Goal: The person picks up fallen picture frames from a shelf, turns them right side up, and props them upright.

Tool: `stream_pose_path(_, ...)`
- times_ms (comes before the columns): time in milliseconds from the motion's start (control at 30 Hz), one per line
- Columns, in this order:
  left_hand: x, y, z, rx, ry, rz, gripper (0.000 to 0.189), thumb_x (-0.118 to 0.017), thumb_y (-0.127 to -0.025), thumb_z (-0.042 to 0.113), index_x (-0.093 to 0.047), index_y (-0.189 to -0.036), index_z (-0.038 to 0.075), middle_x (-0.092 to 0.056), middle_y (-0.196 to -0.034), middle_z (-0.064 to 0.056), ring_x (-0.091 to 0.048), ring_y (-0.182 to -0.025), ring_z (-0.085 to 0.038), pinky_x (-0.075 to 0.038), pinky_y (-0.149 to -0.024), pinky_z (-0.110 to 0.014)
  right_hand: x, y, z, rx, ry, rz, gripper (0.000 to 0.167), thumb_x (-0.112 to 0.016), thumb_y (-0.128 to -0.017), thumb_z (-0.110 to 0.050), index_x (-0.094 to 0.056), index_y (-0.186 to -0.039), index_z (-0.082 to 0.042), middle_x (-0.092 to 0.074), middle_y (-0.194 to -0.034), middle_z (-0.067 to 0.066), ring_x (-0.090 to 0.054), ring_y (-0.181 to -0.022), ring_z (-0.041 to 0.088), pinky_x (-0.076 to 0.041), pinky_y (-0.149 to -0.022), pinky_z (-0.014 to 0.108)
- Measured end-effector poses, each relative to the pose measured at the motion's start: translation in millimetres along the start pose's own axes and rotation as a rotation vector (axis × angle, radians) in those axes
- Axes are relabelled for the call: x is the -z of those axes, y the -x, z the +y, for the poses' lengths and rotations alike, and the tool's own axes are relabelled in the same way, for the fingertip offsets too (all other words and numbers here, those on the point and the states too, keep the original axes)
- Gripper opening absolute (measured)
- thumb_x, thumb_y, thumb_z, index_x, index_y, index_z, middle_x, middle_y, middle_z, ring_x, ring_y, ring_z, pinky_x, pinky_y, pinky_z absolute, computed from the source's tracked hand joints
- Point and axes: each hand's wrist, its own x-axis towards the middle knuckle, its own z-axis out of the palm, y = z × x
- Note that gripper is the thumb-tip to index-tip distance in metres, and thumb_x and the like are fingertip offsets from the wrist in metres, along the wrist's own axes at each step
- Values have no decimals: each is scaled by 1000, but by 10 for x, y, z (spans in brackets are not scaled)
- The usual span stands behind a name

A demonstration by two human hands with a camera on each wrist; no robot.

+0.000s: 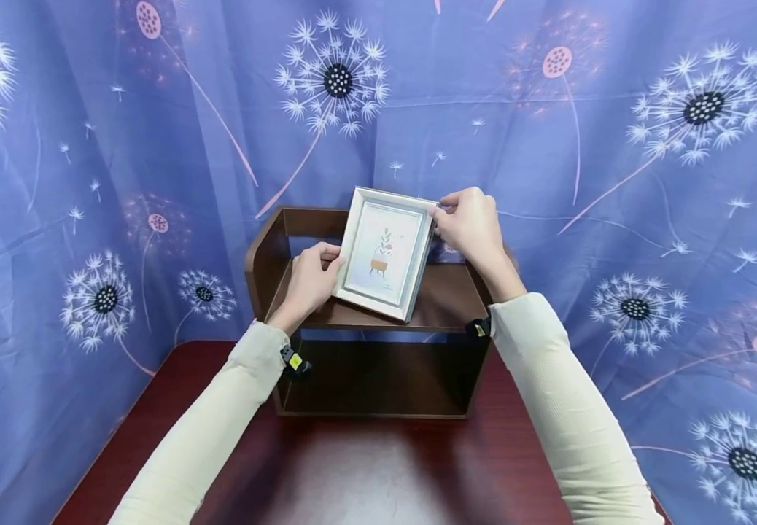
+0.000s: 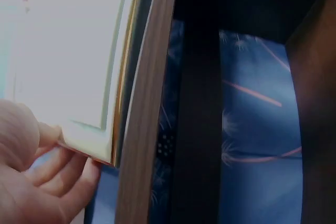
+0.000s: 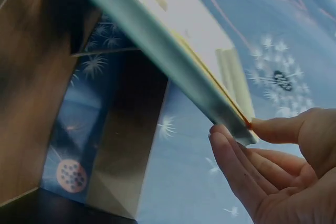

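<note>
A white picture frame (image 1: 388,255) with a drawing of a plant in an orange pot is held tilted over the upper shelf of a brown wooden rack (image 1: 447,295). My left hand (image 1: 313,281) pinches its left edge, thumb in front and fingers behind. At the upper right corner, my right hand (image 1: 470,226) pinches it the same way. Glare washes out the front of the picture frame (image 2: 68,56) in the left wrist view. From the right wrist, the side edge of the picture frame (image 3: 173,66) shows between thumb and fingers. Whether its lower edge touches the shelf I cannot tell.
The rack stands on a dark red, glossy table (image 1: 378,467), with an open lower compartment (image 1: 378,375) below the upper shelf. A blue curtain (image 1: 483,138) printed with dandelions hangs behind and along both sides.
</note>
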Motion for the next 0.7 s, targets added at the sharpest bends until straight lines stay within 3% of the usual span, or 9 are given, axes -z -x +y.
stream_pose_path(67,3,90,34,3,10,25,30,-64,-105,23,-71,-128,6,-76,-126,-13,-69,-118,-29,-54,-103,-45,-43,-78,21,-8,1,-6,38,-63,-104,-24,-71,-134,-1,-79,-76,15,-70,-54,18,-50,-49,25)
stream_pose_path(167,-30,199,61,-11,19,62,27,-66,-104,21,-70,-125,4,-76,-123,-14,-72,-114,-29,-56,-100,-45,-120,-164,54,-31,11,-5,37,-61,-105,-24,-71,-135,-5,-78,-76,14,-47,-39,10,-37,-45,23)
stream_pose_path(233,-67,246,64,-23,31,86,26,-66,-103,19,-69,-124,3,-76,-121,-16,-72,-112,-31,-56,-100,-45,-163,-199,66,-53,6,-9,38,-59,-106,-25,-70,-138,-6,-79,-81,14,-37,-38,9,-32,-42,24)
stream_pose_path(300,-101,269,62,-32,39,107,24,-67,-103,17,-68,-122,2,-76,-119,-17,-73,-110,-32,-57,-99,-45,-196,-222,76,-58,0,-1,38,-59,-106,-24,-70,-138,-7,-82,-103,16,-46,-43,12,-38,-46,25)
stream_pose_path(367,-115,284,66,-32,41,117,25,-66,-104,18,-67,-122,2,-75,-119,-17,-72,-110,-32,-57,-98,-45,-208,-231,85,-48,-14,-2,39,-59,-106,-25,-68,-140,-7,-80,-113,16,-63,-59,17,-48,-55,29)
stream_pose_path(433,-99,302,78,-36,20,119,26,-64,-105,21,-65,-123,2,-73,-119,-18,-71,-110,-32,-57,-98,-44,-190,-209,105,-38,-24,-4,44,-60,-106,-29,-66,-141,-5,-77,-124,18,-76,-85,24,-59,-74,36)
stream_pose_path(533,26,374,122,-69,-18,116,28,-61,-106,25,-64,-122,2,-69,-119,-18,-72,-109,-32,-58,-97,-45,-112,-113,163,-16,-33,-9,58,-63,-103,-41,-61,-145,-1,-69,-139,21,-72,-123,32,-57,-103,47)
stream_pose_path(600,183,456,154,-138,-67,122,28,-61,-106,26,-64,-121,2,-67,-120,-19,-71,-109,-34,-58,-97,-46,-23,-5,228,5,-17,2,70,-64,-100,-51,-57,-147,0,-65,-145,23,-66,-133,36,-52,-112,50)
stream_pose_path(700,483,596,148,-325,-175,176,28,-62,-105,21,-66,-120,-2,-66,-122,-22,-69,-113,-38,-56,-101,-50,141,199,365,76,20,37,82,-65,-97,-61,-53,-150,0,-60,-150,23,-58,-139,41,-45,-117,54)
